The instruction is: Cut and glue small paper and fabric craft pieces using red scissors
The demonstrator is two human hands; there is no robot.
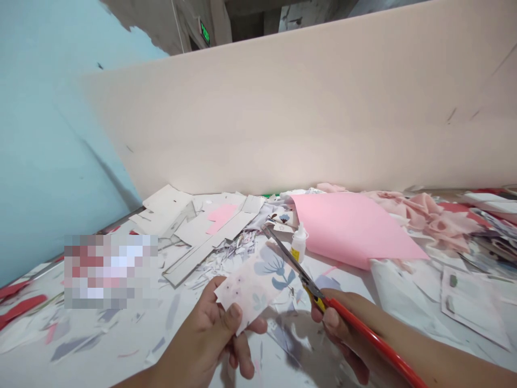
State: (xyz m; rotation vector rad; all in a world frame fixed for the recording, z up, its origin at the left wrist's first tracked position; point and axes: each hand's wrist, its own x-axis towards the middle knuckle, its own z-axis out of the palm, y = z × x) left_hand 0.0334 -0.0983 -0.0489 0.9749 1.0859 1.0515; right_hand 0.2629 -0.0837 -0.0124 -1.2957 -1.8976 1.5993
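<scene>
A piece of floral-patterned paper (258,285), pale with blue and pink flowers, is pinched between the thumb and fingers of my left hand (218,328). My right hand (343,323) grips a pair of scissors (371,334) with long red handles. Their dark blades point up and to the left, just beside the paper's right edge, and look closed or nearly so. Behind the blades stands a small white bottle (299,242) with a yellow label, upright on the table.
Small paper scraps (238,248) litter the white table (161,328). Grey-white card pieces (205,242) lie at the back left. A large pink sheet (351,226) and crumpled pink cloth (428,215) lie to the right. A pale partition (307,113) closes off the back, a blue wall (60,134) the left.
</scene>
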